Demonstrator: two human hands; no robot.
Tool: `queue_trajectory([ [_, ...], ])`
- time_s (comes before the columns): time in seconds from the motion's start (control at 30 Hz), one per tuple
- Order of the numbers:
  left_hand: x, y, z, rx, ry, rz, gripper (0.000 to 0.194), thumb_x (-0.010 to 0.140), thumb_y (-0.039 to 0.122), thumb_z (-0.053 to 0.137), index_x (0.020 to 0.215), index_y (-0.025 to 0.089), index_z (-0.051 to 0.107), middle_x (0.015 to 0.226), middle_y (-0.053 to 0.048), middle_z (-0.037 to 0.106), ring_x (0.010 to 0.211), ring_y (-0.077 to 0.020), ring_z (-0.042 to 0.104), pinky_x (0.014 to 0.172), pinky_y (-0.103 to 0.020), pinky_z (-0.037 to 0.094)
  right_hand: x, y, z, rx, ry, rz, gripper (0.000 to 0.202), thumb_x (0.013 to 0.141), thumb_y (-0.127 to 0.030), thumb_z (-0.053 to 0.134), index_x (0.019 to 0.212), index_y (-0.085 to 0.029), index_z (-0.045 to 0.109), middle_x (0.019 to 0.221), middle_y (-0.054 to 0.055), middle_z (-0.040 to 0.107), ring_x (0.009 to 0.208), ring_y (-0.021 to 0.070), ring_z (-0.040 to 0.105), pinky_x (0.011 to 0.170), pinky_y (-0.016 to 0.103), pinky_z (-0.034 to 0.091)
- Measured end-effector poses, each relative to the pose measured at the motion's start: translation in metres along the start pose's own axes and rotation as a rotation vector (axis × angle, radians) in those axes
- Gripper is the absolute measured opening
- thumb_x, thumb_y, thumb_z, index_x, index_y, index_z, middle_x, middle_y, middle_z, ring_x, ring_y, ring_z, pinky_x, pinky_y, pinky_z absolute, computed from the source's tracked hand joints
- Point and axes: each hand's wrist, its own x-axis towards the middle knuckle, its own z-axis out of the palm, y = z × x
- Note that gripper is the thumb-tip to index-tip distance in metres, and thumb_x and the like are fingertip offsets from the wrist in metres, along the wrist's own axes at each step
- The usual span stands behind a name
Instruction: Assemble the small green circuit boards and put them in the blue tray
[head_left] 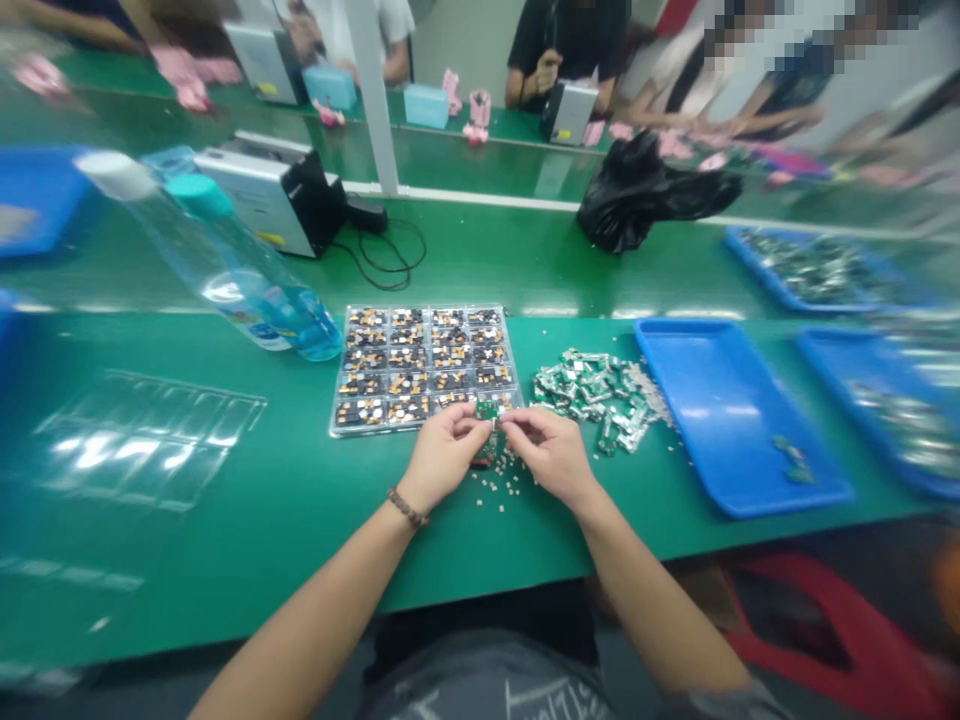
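A small green circuit board [487,410] is pinched between the thumb and fingers of my left hand [448,450], at the front edge of a clear compartment tray [339,432] filled with small black, orange and silver parts. My right hand [551,452] is closed at the board's right side, its fingertips on something too small to make out. Below my fingers, tiny pale pieces [495,487] lie scattered on the green table [420,560]. To the right of the tray sits a heap of green and silver boards [592,390].
Right of the heap, a blue tray [697,400] holds a few boards; more blue trays stand beyond. Two bottles [255,280], a silver device [262,190] with a cable and a black bag [630,190] are behind. Clear empty trays [150,430] lie left. People sit opposite.
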Motion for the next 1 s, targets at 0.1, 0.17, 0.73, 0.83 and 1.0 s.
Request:
queue_trajectory([
  [0.1, 0.000, 0.001, -0.001, 0.029, -0.001, 0.014, 0.045, 0.071, 0.042, 0.074, 0.100, 0.012, 0.056, 0.074, -0.001, 0.063, 0.068, -0.0138, 0.059, 0.056, -0.030, 0.061, 0.000, 0.000, 0.002, 0.020, -0.001, 0.003, 0.015, 0.087, -0.030, 0.061, 0.092, -0.021, 0.071, 0.085, 0.004, 0.070, 0.067, 0.0153, 0.065, 0.061, 0.027, 0.053],
  [0.17, 0.000, 0.002, -0.001, 0.039, 0.013, 0.017, 0.047, 0.071, 0.042, 0.073, 0.103, 0.011, 0.056, 0.076, -0.002, 0.063, 0.069, -0.0148, 0.059, 0.055, -0.030, 0.061, 0.000, 0.001, 0.004, 0.030, -0.004, 0.008, 0.015, 0.087, -0.030, 0.060, 0.093, -0.021, 0.071, 0.087, 0.004, 0.070, 0.067, 0.0153, 0.065, 0.061, 0.027, 0.053],
  [0.73, -0.001, -0.003, 0.001, 0.133, -0.078, 0.186, 0.030, 0.087, 0.028, 0.057, 0.113, 0.019, 0.045, 0.091, -0.003, 0.059, 0.073, -0.0126, 0.059, 0.060, -0.022, 0.053, -0.006, -0.002, 0.012, 0.224, -0.018, 0.036, 0.022, 0.088, -0.030, 0.060, 0.107, -0.021, 0.064, 0.091, 0.004, 0.069, 0.074, 0.0147, 0.066, 0.067, 0.026, 0.054],
  [0.83, -0.004, 0.000, 0.001, 0.108, -0.046, 0.237, 0.028, 0.087, 0.029, 0.057, 0.111, 0.019, 0.046, 0.088, -0.002, 0.060, 0.074, -0.0128, 0.060, 0.065, -0.024, 0.052, -0.012, -0.009, 0.017, 0.276, 0.006, 0.099, 0.032, 0.086, -0.033, 0.062, 0.114, -0.020, 0.058, 0.087, 0.003, 0.067, 0.072, 0.0145, 0.065, 0.062, 0.025, 0.053],
  [1.0, -0.010, 0.004, 0.004, 0.186, 0.010, 0.399, 0.035, 0.084, 0.030, 0.065, 0.114, 0.020, 0.050, 0.107, -0.008, 0.064, 0.100, -0.0190, 0.062, 0.087, -0.032, 0.051, -0.012, -0.020, -0.004, -0.048, -0.012, 0.009, 0.017, 0.088, -0.033, 0.059, 0.090, -0.020, 0.069, 0.089, 0.004, 0.071, 0.078, 0.0163, 0.065, 0.071, 0.027, 0.051],
])
